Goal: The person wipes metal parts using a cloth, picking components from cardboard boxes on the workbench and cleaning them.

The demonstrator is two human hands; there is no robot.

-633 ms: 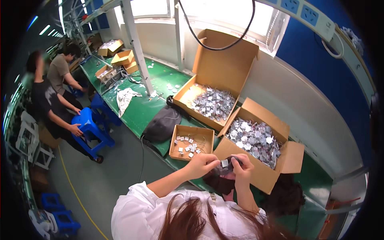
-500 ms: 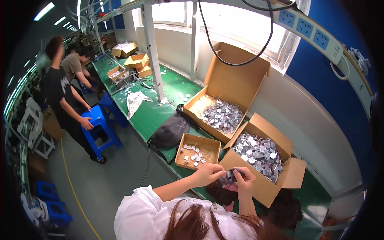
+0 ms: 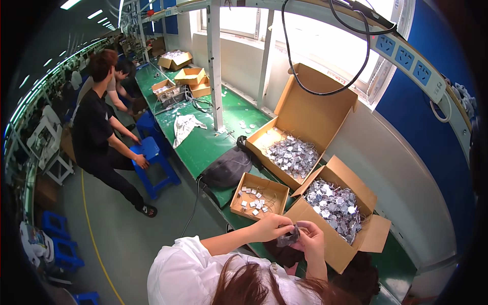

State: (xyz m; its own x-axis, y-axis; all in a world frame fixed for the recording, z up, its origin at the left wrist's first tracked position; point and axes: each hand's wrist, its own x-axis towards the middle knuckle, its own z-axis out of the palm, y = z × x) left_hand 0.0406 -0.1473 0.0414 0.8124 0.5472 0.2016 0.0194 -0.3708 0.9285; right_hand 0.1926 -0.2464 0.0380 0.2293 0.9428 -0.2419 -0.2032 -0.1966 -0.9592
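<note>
In front of my chest, both hands meet over a small dark grey piece (image 3: 288,237), its exact kind too small to tell. My left hand (image 3: 270,227) pinches it from the left, thumb and fingers together. On the other side, my right hand (image 3: 312,240) has its fingers closed on the same piece. Just beyond my left hand is a shallow cardboard tray (image 3: 237,207) with several small white square parts (image 3: 253,204) trailing thin wires. Right of my hands stands an open carton (image 3: 325,247) heaped with silvery flat parts (image 3: 333,207).
Behind them a lidded carton (image 3: 317,105) holds more wired silvery parts. A black bag (image 3: 223,168) and white cloth (image 3: 187,127) lie on the green bench (image 3: 236,119). Dark fabric (image 3: 358,269) sits low right. At left, a person (image 3: 94,119) holds a blue stool (image 3: 150,150).
The view has shifted, so the bench appears farther right. The person at left has stepped and leaned with the blue stool. My hands remain together, turning the grey piece slightly.
</note>
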